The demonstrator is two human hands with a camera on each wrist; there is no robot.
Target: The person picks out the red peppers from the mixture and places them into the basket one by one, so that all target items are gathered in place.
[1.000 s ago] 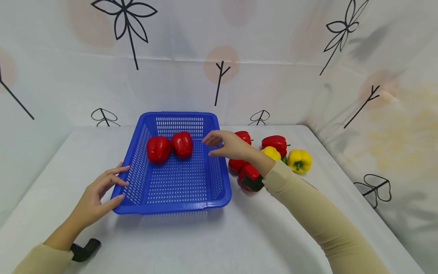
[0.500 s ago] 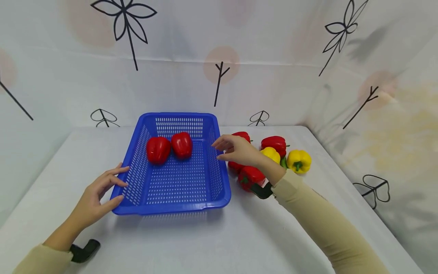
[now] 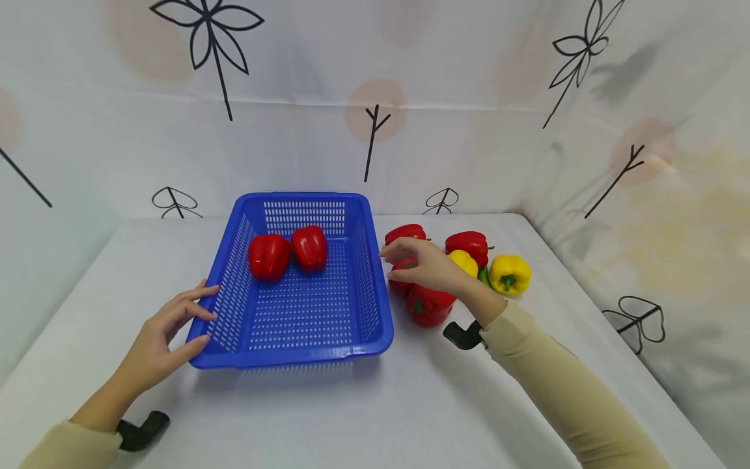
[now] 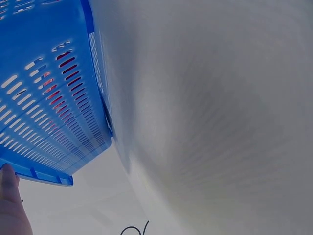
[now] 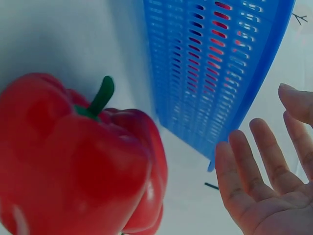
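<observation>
Two red bell peppers (image 3: pixel 268 257) lie side by side in the blue plastic basket (image 3: pixel 287 359). My left hand (image 3: pixel 161 339) rests its fingertips along the basket's left rim, fingers fairly straight. In the left wrist view, one finger (image 4: pixel 9 188) reaches the rim. My right hand (image 3: pixel 424 264) holds nothing; it is just outside the basket's right rim, over the loose peppers and partly covering them. Its fingers are loosely spread in the right wrist view, beside the basket wall (image 5: pixel 210 73), with a large red bell pepper (image 5: pixel 73 161) close to the camera.
Right of the basket, a red bell pepper (image 3: pixel 430 307) lies nearest the front, with others (image 3: pixel 405 232) (image 3: pixel 467 245) behind. Two yellow bell peppers (image 3: pixel 510 273) (image 3: pixel 463 262) sit farther right. White cloth (image 3: pixel 281 423) covers the table, and a patterned curtain (image 3: pixel 293 150) hangs behind.
My right hand has moved right, from over the basket's inside to past its right rim, above the loose peppers. The left hand stays at the left rim.
</observation>
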